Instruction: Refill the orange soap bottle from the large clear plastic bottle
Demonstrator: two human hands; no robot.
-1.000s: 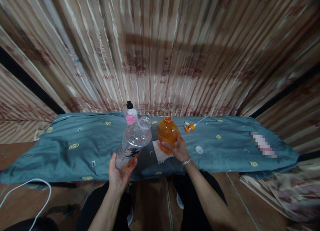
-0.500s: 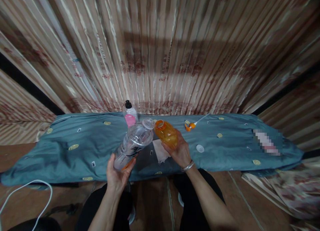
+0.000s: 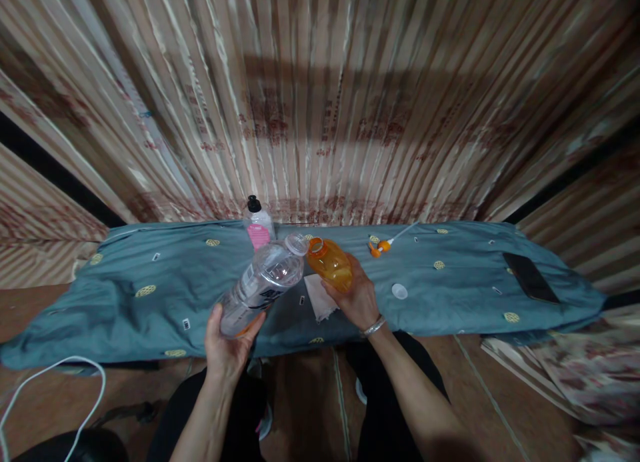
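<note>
My left hand (image 3: 227,349) is wrapped round the lower part of a large clear plastic bottle (image 3: 265,282), tilted with its mouth up to the right. In my right hand (image 3: 357,295) is a small orange see-through bottle (image 3: 330,265), leaning left so that its open neck is beside the clear bottle's mouth; whether they touch I cannot tell. An orange pump top (image 3: 380,248) with a clear tube lies to the right. Behind the clear bottle stands a bottle with a pink label and black cap (image 3: 259,229). A pale cloth (image 3: 320,298) lies between my hands.
A teal patterned cloth (image 3: 115,282) covers the long surface. On it are a round white lid (image 3: 399,291) and, far right, a dark phone (image 3: 531,277). A striped curtain (image 3: 310,102) hangs behind. A white cable (image 3: 103,382) loops at the lower left.
My left hand and the clear bottle have shifted slightly left, the bottle tilting a little further over. My right hand still holds the orange bottle in nearly the same place.
</note>
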